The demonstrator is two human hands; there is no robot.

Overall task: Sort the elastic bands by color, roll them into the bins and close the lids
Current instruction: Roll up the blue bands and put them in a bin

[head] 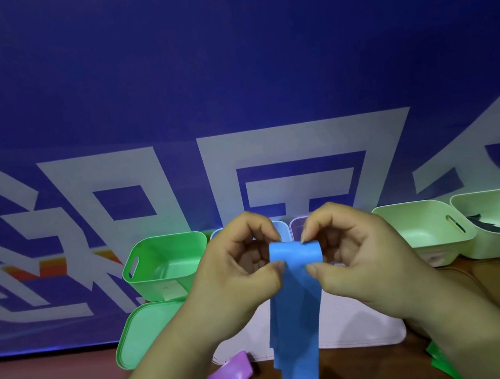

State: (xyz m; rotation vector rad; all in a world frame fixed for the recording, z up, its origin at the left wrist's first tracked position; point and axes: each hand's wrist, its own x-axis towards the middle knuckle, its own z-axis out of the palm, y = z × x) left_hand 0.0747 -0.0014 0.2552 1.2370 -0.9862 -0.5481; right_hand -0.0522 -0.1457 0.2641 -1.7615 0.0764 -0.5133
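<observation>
As left grip (235, 271), right grip (357, 255) pinch, band (297, 314) between

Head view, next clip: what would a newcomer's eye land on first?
The blue band at center frame stands out. Its top end is curled over and pinched between the left hand and the right hand, and the rest hangs down toward the table. Behind the hands runs a row of open bins, with a bright green bin at the left and a green lid lying in front of it. A purple band lies near the bottom edge.
</observation>
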